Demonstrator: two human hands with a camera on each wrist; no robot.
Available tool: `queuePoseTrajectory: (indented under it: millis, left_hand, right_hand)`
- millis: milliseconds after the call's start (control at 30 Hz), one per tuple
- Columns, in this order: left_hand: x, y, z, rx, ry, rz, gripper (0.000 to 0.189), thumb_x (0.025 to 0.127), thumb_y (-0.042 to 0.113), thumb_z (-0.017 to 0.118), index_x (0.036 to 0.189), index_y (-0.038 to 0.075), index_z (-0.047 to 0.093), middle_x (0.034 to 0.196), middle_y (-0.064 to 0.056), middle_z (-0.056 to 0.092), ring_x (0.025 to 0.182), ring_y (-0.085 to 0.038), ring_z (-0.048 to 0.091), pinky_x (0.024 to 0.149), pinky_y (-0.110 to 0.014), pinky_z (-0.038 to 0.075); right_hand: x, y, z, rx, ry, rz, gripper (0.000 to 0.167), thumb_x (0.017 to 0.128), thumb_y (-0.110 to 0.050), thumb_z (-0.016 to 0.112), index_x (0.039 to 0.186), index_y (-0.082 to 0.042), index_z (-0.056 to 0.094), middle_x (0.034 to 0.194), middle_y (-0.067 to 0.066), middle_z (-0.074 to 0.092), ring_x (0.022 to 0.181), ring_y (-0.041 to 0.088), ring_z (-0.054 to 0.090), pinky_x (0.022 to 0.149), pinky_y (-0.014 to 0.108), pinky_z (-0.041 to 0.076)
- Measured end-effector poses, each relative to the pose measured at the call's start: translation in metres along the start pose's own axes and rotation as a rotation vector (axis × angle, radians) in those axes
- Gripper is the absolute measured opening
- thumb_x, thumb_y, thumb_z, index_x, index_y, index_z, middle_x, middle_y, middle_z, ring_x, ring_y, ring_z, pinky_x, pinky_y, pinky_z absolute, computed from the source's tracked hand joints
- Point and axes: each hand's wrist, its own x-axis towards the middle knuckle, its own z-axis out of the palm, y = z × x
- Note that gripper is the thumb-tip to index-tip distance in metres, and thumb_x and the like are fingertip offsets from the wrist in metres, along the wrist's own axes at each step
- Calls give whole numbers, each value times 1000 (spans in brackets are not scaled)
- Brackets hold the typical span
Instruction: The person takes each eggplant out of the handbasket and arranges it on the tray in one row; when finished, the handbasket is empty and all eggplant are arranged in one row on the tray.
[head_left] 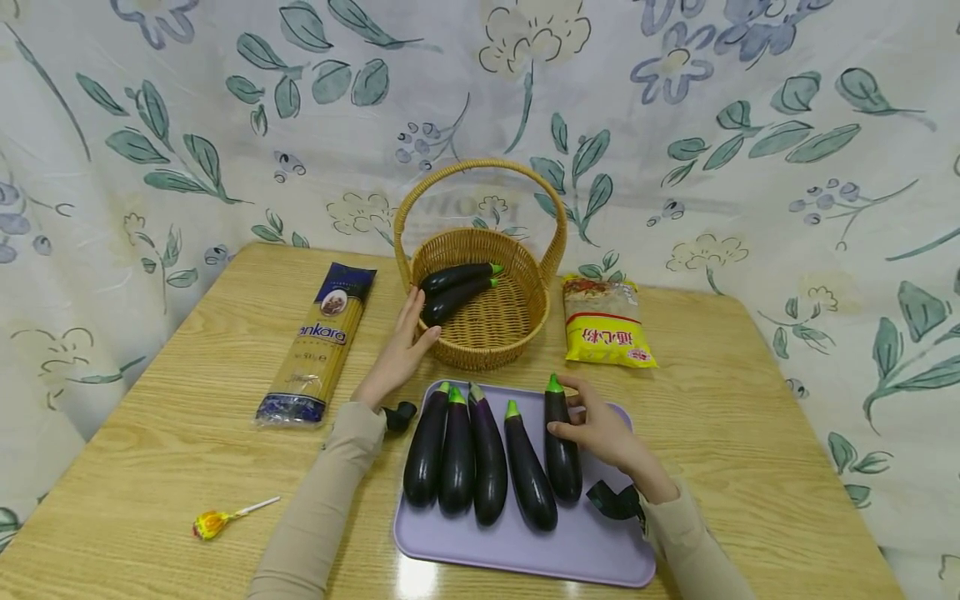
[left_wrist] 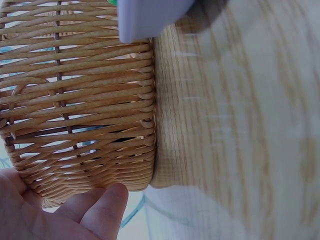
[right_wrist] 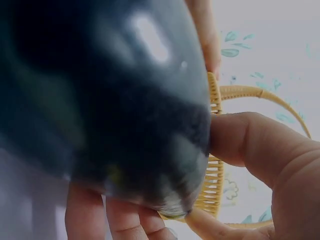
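My right hand [head_left: 596, 423] grips the rightmost eggplant [head_left: 561, 454] near its green stem, thumb on one side and fingers on the other. That eggplant lies along a lilac tray [head_left: 517, 554] beside several others, such as the leftmost eggplant [head_left: 426, 450]. In the right wrist view the gripped eggplant [right_wrist: 135, 115] fills much of the picture. Behind the tray stands a wicker basket [head_left: 487, 346] with a tall handle. Two eggplants [head_left: 457, 292] lie in its left half. My left hand [head_left: 403, 350] rests against the basket's left side with its fingers extended, touching the woven wall [left_wrist: 85, 110].
A pack of spaghetti [head_left: 318, 346] lies left of the basket, and a yellow bag of pasta [head_left: 609, 325] lies to its right. At the front left is a lollipop [head_left: 217, 522]. A floral curtain [head_left: 465, 100] hangs behind the wooden table [head_left: 720, 433].
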Motion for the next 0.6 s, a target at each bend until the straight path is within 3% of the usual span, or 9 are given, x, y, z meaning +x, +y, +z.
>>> queuePoseTrajectory:
  millis: [600]
  left_hand:
    - [0, 0, -1, -11, -7, -6, 71, 104, 40, 41, 157, 28, -4, 164, 3, -12, 152, -29, -4, 117, -61, 13]
  right_hand:
    - [-9, 7, 11, 40, -35, 5, 72, 86, -17, 73, 145, -2, 35, 116, 23, 55, 86, 18, 59, 63, 28, 50]
